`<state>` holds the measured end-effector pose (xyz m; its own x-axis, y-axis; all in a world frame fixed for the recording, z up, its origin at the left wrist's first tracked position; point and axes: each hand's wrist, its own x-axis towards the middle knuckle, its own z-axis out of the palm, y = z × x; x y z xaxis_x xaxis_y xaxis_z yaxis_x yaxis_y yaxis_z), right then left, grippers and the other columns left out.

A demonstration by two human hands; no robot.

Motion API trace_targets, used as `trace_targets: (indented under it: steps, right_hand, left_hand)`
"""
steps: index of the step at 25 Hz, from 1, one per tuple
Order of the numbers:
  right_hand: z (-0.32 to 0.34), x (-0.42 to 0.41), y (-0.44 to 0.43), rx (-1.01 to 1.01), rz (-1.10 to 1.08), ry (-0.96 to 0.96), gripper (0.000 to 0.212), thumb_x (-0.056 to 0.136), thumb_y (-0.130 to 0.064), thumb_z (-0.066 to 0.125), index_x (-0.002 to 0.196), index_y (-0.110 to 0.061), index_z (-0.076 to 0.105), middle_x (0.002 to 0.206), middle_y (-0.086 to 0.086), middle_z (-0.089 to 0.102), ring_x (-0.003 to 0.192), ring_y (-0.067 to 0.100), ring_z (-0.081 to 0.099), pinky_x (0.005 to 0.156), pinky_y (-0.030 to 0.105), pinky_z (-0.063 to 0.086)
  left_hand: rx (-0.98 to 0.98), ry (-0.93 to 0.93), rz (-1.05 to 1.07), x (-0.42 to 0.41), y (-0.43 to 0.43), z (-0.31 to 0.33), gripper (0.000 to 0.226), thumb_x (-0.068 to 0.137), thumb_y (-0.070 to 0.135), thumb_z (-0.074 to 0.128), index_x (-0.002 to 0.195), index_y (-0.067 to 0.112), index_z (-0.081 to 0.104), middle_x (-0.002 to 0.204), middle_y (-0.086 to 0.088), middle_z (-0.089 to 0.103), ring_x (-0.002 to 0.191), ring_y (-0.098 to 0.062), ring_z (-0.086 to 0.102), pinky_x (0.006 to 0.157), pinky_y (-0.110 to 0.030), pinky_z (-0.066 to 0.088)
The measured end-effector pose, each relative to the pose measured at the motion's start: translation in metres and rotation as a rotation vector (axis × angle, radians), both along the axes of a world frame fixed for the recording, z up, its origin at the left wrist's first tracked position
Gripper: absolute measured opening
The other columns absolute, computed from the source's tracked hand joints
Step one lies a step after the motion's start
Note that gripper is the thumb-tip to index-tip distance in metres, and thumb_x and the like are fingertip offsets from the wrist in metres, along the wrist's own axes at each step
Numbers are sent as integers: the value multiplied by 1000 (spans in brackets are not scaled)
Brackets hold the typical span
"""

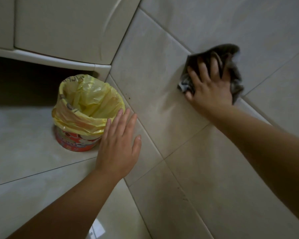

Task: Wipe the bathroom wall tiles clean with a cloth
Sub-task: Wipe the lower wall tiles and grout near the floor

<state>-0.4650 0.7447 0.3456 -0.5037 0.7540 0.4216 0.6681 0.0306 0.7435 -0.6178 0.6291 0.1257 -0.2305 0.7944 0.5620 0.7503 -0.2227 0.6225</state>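
- Head view: the right hand point(209, 90) presses a dark cloth point(231, 54) against the beige wall tiles point(162, 66), at the right of the frame.
- Right-hand fingers point(202, 68): spread apart and laid fairly straight over the cloth, pushing it flat to the tile surface. The thumb sits at the lower left edge of the cloth, where the fabric is bunched.
- Cloth position: between the right palm and the wall, over a grout line. It extends above the fingertips and down the far side of the hand. Its outline is blurred.
- Left hand point(119, 144): held with its back to the camera, low in the frame, over the line where wall tiles meet the floor point(24, 152).
- Left-hand fingers point(116, 121): straight and close together, holding nothing. Contact with the tile cannot be determined.
- Bin point(76, 142): a small round orange-patterned container standing upright on the floor, just beside the left hand and close to the wall.
- Yellow bag point(86, 99): lines the bin and folds out over its rim.
- Cabinet point(59, 28): a pale unit above the bin, with a dark recess beneath it.
- Dark specks show on the wall tiles near the bin and lower down the wall.
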Motion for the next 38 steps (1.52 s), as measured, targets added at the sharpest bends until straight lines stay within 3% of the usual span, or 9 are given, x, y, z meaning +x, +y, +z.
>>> trace_targets:
  steps: [6,11,13,17,23,28,33,35,38]
  right_hand:
    - [-107,-30,28,-228,12,25,69,86,-40,56,147,-13,39,153,14,34,145,33,25,98,44,39]
    - [-189,-9,14,-497,37,-91,74,83,-39,61,148,-13,38,157,10,30,147,30,23,100,39,37]
    - [-201,5,-9,-570,-40,-204,75,63,-50,73,132,-21,61,141,3,55,133,23,49,90,33,39]
    - [-158,36,-31,-492,96,-185,60,66,-46,65,121,-23,69,132,5,62,126,26,56,85,34,52]
    - [-103,13,-20,-284,-39,-85,65,97,-44,39,155,-22,17,163,7,5,149,29,0,112,49,13]
    - [-192,76,-68,-444,133,-121,58,80,-36,54,134,-14,59,146,11,48,137,32,42,80,37,54]
    - [-238,199,-209,-663,140,-185,77,82,-36,40,153,-12,20,164,8,1,149,30,7,79,29,46]
    - [-204,215,-224,-658,184,-209,70,80,-37,40,147,-16,36,161,8,18,150,29,-1,73,32,45]
    - [-128,185,-199,-487,198,-200,53,84,-36,42,133,-22,59,141,8,55,142,29,32,61,32,49]
  left_hand:
    - [-32,60,51,-19,0,-20,62,95,39,31,151,12,37,161,-7,30,151,-21,20,123,-48,16]
    - [-31,121,37,-22,-7,-27,61,96,39,31,150,12,39,160,-8,33,150,-22,23,121,-51,22]
    - [-26,125,34,-24,-8,-27,61,96,39,31,150,11,39,159,-9,34,150,-23,23,120,-52,24]
    - [-21,114,41,-29,-4,-22,62,95,39,32,150,11,38,159,-9,33,150,-23,22,121,-52,22]
    - [-50,88,18,-13,-4,-21,63,95,40,29,150,10,38,159,-9,33,150,-24,23,123,-49,18]
    - [15,202,-50,4,-18,-22,62,95,38,32,149,9,39,158,-11,35,150,-25,25,123,-47,16]
    - [28,211,-69,15,-38,-15,62,95,38,33,149,8,40,157,-13,37,148,-28,29,122,-45,15]
    - [67,228,-140,23,-53,-20,60,96,36,34,149,8,40,157,-12,36,148,-27,28,121,-47,20]
    - [26,283,-241,40,-91,-60,59,98,36,35,150,11,38,159,-10,34,149,-25,27,120,-49,24]
